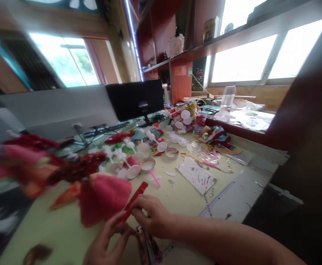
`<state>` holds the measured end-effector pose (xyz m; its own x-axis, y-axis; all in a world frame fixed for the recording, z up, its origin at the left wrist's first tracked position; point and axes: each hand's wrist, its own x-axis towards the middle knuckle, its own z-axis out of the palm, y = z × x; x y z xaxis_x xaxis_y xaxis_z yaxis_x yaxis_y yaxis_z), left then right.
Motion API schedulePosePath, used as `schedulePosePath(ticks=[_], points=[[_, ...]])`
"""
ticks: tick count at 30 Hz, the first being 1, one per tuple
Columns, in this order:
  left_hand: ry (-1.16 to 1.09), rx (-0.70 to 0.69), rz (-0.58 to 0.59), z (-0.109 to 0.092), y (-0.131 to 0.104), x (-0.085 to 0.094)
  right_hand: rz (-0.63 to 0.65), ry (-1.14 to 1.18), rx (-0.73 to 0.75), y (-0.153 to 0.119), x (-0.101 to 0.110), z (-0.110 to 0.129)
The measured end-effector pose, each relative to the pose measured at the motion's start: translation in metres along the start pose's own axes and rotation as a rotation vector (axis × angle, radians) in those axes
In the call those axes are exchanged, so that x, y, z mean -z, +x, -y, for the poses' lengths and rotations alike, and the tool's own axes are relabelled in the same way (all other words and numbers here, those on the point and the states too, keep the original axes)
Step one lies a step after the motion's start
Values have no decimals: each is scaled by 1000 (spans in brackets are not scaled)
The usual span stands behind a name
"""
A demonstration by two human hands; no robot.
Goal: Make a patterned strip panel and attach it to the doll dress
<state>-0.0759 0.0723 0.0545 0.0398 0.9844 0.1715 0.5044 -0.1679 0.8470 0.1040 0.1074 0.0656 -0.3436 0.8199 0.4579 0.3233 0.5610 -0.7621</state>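
A narrow red strip (141, 190), fabric-like, runs between my two hands at the near side of the table. My left hand (107, 239) pinches its lower end between thumb and fingers. Higher up the strip, my right hand (153, 214) is closed on it, fingers bent. Just left of the strip lies a folded pink-and-red cloth piece (105, 198). Beneath my hands is a dark patterned item (149, 244), partly covered, whose kind I cannot make out. A pink stick (154, 179) rests beyond my right hand.
White plastic stands with round bases (133, 172), shallow round dishes (172, 153) and cloth scraps (216, 138) crowd the back. A white card with small pieces (196, 176) and a ruler (220, 197) lie right. Monitors (135, 97) stand behind; blurred red items (78, 167) sit left.
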Motion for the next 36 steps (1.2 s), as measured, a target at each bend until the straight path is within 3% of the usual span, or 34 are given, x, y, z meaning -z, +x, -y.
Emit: schedulePosePath(ticks=[4,10,15,22,30,36], points=[[-229,72,-53,-18,11,-13,64,149,-112,4,-2,-5],[-281,77,-71,-19,11,-18,136,246,-174,3,-5,-7],[-177,53,-75,-15,3,-13,131,185,-105,-2,-10,-4],[-109,-87,-83,-12,-3,-14,72,81,55,-7,-12,-7],[-121,-61,-16,-18,-4,-10,27,192,13,-10,-13,-2],[-134,-54,-17,-23,-6,-9,77,219,6,-11,-11,2]])
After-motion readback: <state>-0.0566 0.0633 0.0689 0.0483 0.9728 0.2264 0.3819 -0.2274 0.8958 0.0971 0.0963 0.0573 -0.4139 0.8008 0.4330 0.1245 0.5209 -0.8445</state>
